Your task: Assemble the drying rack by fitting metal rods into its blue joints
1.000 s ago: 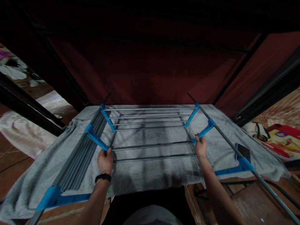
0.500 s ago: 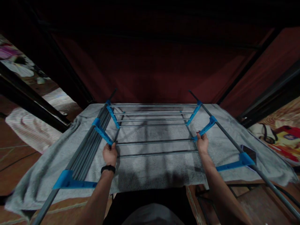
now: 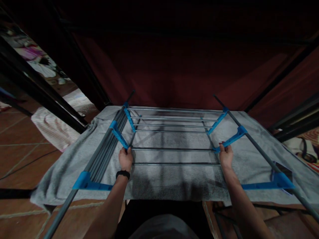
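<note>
Two narrow grips here: my left hand [image 3: 126, 158] pinches the inner end of the left middle bracket [image 3: 121, 136], and my right hand [image 3: 226, 155] pinches the inner end of the right middle bracket [image 3: 231, 139]. Both belong to the rack [image 3: 174, 149], which lies on the grey blanket [image 3: 164, 186], its bars running across between my hands. A wide strip of blanket shows between the nearest bar and the near edge, just before my lap. At the far edge the pole ends reach close to the red panel [image 3: 161, 76]; toward me, both poles overhang the near edge and run out of view. Left of my left hand, loose tubes [image 3: 106, 154] lie close along the pole. The phone [image 3: 287, 170] sits partly under the right pole and near bracket. At the far right a red item [image 3: 314, 166] is cut off, too blurred for me to read.
</note>
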### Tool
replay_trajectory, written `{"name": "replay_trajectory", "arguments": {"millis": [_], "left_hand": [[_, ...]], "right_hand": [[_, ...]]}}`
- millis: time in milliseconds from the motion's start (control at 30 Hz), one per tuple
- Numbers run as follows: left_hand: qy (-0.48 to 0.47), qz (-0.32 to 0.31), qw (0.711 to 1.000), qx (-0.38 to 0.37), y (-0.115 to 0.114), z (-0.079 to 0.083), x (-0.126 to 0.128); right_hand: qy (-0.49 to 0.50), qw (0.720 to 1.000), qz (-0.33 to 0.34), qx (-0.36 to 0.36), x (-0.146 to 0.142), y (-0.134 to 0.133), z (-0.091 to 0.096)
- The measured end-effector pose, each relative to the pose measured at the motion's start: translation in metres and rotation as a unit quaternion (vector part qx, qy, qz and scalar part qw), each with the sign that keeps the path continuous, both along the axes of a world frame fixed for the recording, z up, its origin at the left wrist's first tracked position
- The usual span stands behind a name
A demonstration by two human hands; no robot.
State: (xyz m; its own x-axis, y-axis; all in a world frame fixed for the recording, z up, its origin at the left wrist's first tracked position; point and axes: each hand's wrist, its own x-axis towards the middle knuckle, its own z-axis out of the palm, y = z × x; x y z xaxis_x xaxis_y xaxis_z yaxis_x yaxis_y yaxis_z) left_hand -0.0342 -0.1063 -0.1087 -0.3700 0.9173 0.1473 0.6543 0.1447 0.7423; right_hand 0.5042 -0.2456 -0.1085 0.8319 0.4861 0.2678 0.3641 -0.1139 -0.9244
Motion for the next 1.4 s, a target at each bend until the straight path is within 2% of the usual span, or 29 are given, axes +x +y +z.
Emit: {"name": "replay_trajectory", "arguments": {"millis": [200,300,467,533,600,733,833,967,1200,1400], "left_hand": [[-0.016,0.004,1.0,0.009,-0.001,0.001,0.0],[-0.008,0.002,1.0,0.018,-0.002,-0.001,-0.001],[0.029,-0.012,0.999,0.022,-0.003,-0.008,-0.004],[0.035,-0.014,0.999,0.021,-0.004,-0.01,-0.005],[0.038,-0.011,0.999,0.015,-0.004,-0.01,-0.005],[0.038,-0.011,0.999,0.016,-0.004,-0.007,-0.004],[0.037,-0.018,0.999,0.018,-0.005,-0.004,-0.003],[0.041,-0.028,0.999,-0.004,-0.009,-0.002,-0.003],[0.009,-0.04,0.999,0.013,-0.027,-0.006,-0.001],[0.045,0.023,0.996,0.077,-0.053,-0.002,0.01]], "right_hand": [[0.001,1.0,0.01,-0.009,0.001,-0.003,0.002],[-0.005,0.999,0.02,-0.035,-0.004,-0.011,-0.001],[-0.094,0.994,-0.003,-0.057,-0.044,-0.04,-0.011],[-0.138,0.988,0.029,-0.069,-0.069,-0.053,-0.018],[-0.173,0.977,0.094,-0.082,-0.093,-0.066,-0.026],[-0.238,0.936,0.237,-0.103,-0.123,-0.082,-0.042],[-0.295,0.907,0.278,-0.112,-0.127,-0.085,-0.053],[-0.34,0.889,0.275,-0.132,-0.125,-0.083,-0.057],[-0.36,0.881,0.269,-0.15,-0.128,-0.079,-0.052],[-0.353,0.876,0.289,-0.156,-0.121,-0.083,-0.048]]}}
